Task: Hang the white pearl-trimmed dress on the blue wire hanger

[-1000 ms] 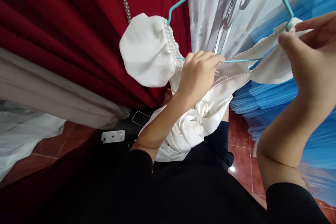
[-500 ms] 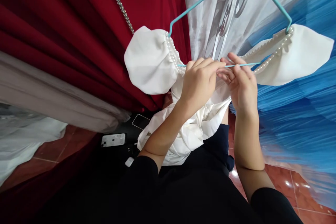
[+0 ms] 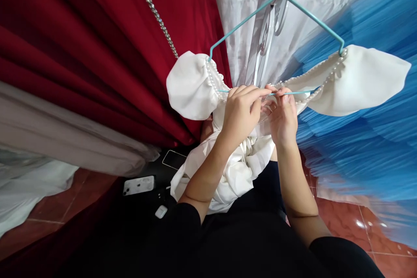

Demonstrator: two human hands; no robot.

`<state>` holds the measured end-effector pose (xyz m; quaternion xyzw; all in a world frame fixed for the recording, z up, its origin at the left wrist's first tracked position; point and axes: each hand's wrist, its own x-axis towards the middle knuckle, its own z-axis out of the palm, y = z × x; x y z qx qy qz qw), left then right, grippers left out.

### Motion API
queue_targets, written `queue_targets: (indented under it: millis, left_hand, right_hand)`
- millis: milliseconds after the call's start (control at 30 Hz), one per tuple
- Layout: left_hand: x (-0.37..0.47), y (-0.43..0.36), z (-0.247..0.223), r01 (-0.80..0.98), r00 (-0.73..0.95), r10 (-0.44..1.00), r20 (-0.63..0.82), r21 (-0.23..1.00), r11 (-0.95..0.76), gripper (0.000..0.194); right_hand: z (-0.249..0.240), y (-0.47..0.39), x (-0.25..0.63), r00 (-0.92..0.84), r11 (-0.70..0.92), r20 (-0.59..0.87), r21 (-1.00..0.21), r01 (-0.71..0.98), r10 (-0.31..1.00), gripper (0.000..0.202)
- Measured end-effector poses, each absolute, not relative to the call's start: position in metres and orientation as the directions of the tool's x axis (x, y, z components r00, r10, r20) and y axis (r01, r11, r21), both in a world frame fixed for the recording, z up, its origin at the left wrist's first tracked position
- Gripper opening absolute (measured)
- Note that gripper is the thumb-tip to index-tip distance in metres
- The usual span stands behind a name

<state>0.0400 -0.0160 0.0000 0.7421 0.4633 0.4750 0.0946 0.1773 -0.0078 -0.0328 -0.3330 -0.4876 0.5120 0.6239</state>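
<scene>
A white dress [image 3: 233, 173] with puffed sleeves and pearl-trimmed straps hangs on a thin teal clothes hanger [image 3: 247, 16], its skirt bunched over my lap. My left hand [image 3: 243, 106], fingers closed, grips the hanger's lower bar between the two straps. Right beside it, my right hand [image 3: 282, 117] pinches the same bar between thumb and fingers, palm turned toward me. The fingertips nearly meet, and anything small between them is hidden. One sleeve [image 3: 192, 87] puffs out at the left; the other sleeve [image 3: 371, 80] spreads at the right.
Red drapery [image 3: 130, 52] with a beaded strand [image 3: 156, 13] covers the left, and blue tulle [image 3: 365, 156] the right. White fabric [image 3: 237, 17] hangs behind the hanger. Phones [image 3: 139, 185] and a small white case [image 3: 160, 212] lie on a black surface beside me.
The hanger and dress top sit lower and further left in view, showing the hanger's neck. My right hand has moved left, closer to my left, its looser fingers now closed at the bar.
</scene>
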Motion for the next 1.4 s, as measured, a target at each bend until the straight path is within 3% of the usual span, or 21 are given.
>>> queue_targets:
  millis: [267, 467, 533, 633, 700, 767, 967, 1067, 1133, 1267, 1400]
  left_hand:
    - [0.040, -0.015, -0.005, 0.626, 0.119, 0.762, 0.637, 0.547, -0.556, 0.029]
    - [0.032, -0.011, -0.006, 0.621, 0.082, 0.713, 0.697, 0.524, -0.583, 0.028]
    - [0.020, -0.008, -0.006, 0.655, -0.051, 0.622, 0.781, 0.497, -0.570, 0.027]
    - [-0.007, 0.004, -0.001, 0.745, -0.227, 0.364, 0.903, 0.402, -0.532, 0.017]
    - [-0.027, 0.016, 0.002, 0.781, -0.230, 0.242, 0.942, 0.328, -0.532, 0.019]
    - [-0.044, 0.028, 0.004, 0.761, -0.190, 0.246, 0.950, 0.301, -0.574, 0.027]
    - [-0.066, 0.042, -0.003, 0.654, -0.195, 0.509, 0.838, 0.498, -0.570, 0.020]
    - [-0.083, 0.048, -0.001, 0.644, -0.193, 0.572, 0.797, 0.543, -0.540, 0.017]
    - [-0.100, 0.057, 0.003, 0.648, -0.236, 0.567, 0.789, 0.563, -0.513, 0.010]
    - [-0.124, 0.067, -0.006, 0.605, -0.418, 0.509, 0.753, 0.648, -0.463, 0.029]
    - [-0.102, 0.050, -0.047, 0.498, -0.637, 0.323, 0.700, 0.694, -0.520, 0.024]
  right_hand:
    - [-0.039, -0.005, 0.176, -0.026, 0.251, 0.276, -0.905, -0.344, 0.961, 0.029]
    - [-0.032, 0.002, 0.165, 0.000, 0.308, 0.322, -0.907, -0.288, 0.947, 0.042]
    - [-0.031, 0.005, 0.163, -0.001, 0.313, 0.329, -0.899, -0.306, 0.944, 0.040]
    - [-0.033, 0.009, 0.163, 0.000, 0.323, 0.338, -0.899, -0.296, 0.941, 0.041]
    - [-0.035, 0.010, 0.164, 0.000, 0.325, 0.336, -0.911, -0.253, 0.942, 0.046]
    - [-0.037, 0.010, 0.166, 0.009, 0.323, 0.329, -0.919, -0.228, 0.944, 0.050]
    - [-0.034, 0.008, 0.171, 0.015, 0.336, 0.341, -0.916, -0.220, 0.940, 0.051]
    - [-0.030, 0.008, 0.174, 0.024, 0.352, 0.355, -0.913, -0.204, 0.935, 0.048]
    - [-0.028, 0.008, 0.174, 0.029, 0.354, 0.358, -0.904, -0.241, 0.933, 0.045]
    - [-0.027, 0.011, 0.173, 0.006, 0.341, 0.352, -0.901, -0.269, 0.936, 0.044]
    - [-0.030, 0.015, 0.170, 0.011, 0.330, 0.335, -0.921, -0.206, 0.942, 0.050]
